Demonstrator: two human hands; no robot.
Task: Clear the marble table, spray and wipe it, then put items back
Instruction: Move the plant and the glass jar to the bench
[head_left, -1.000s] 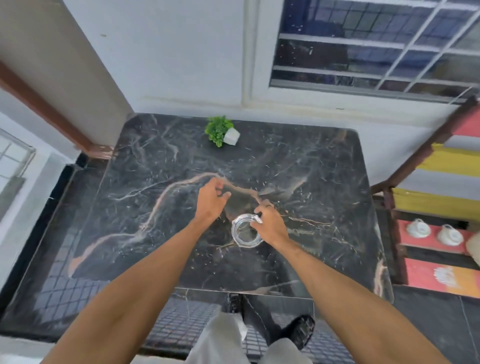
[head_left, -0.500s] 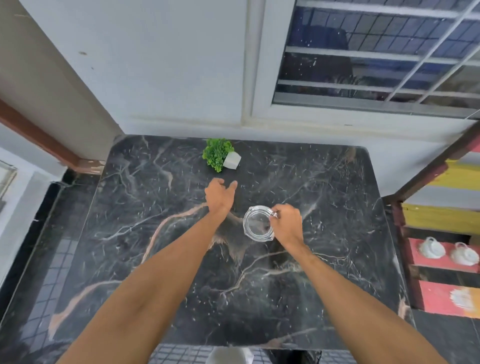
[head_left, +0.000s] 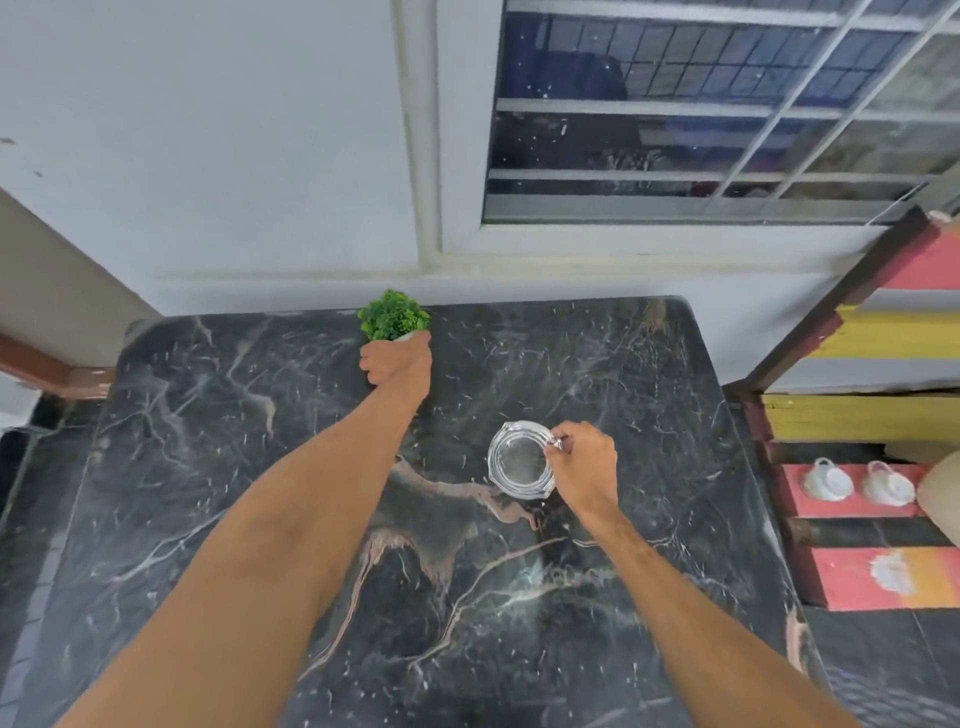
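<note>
Left grip (head_left: 397, 364) clenched around small potted plant (head_left: 393, 315); right grip (head_left: 584, 470) pinching glass ashtray (head_left: 519, 458) rim, above marble bench (head_left: 208, 467).

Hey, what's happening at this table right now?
A person stands over a black marble table, one thing in each of their hands. The left hand is closed around the pot of a small green plant near the table's far edge. The right hand pinches the rim of a clear glass ashtray near the middle. Nothing else sits on the tabletop.
</note>
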